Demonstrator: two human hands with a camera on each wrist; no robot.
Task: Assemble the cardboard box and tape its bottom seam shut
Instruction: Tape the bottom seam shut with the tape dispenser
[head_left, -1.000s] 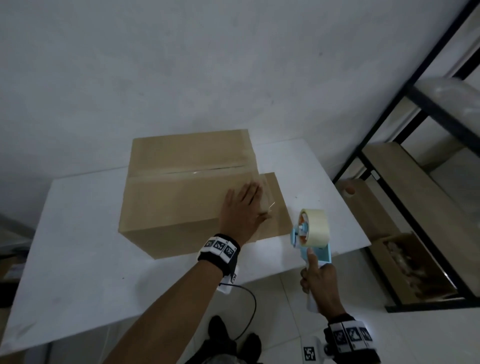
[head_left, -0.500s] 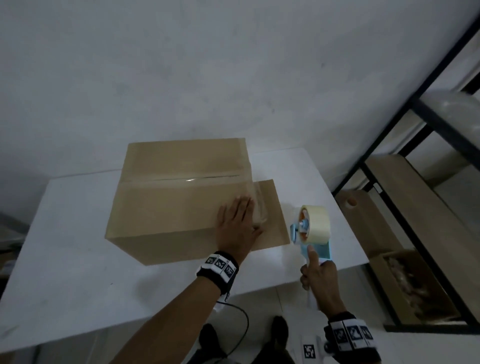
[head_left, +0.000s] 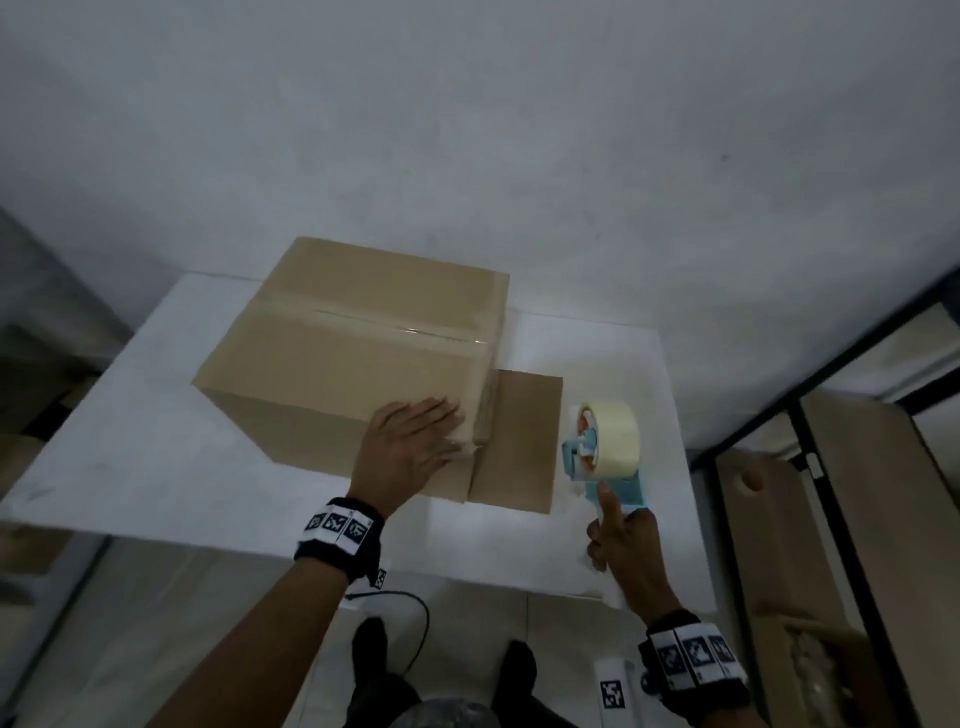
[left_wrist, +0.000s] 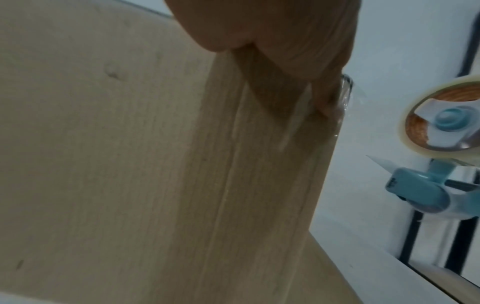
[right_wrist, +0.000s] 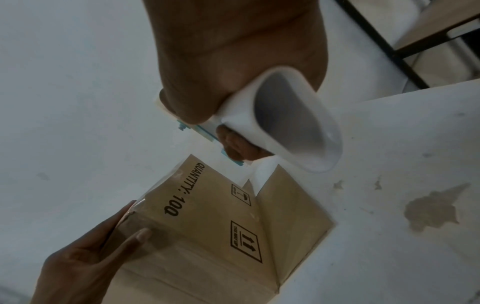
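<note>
A brown cardboard box stands on the white table, with clear tape along its top seam and down its right end. My left hand lies flat on the near side at the right corner, fingers straight and pressing the tape end. One loose flap lies out on the table to the right. My right hand grips the white handle of a blue tape dispenser, held just right of the flap and apart from the box.
A white wall rises close behind the table. A black metal rack with wooden boards stands at the right, and a carton sits low beside it. The table's near edge runs just below my hands; a cable hangs from my left wrist.
My left hand has stayed flat on the box's near right corner, sliding slightly along the tape end. The dispenser has kept its place beside the flap. The head view has shifted.
</note>
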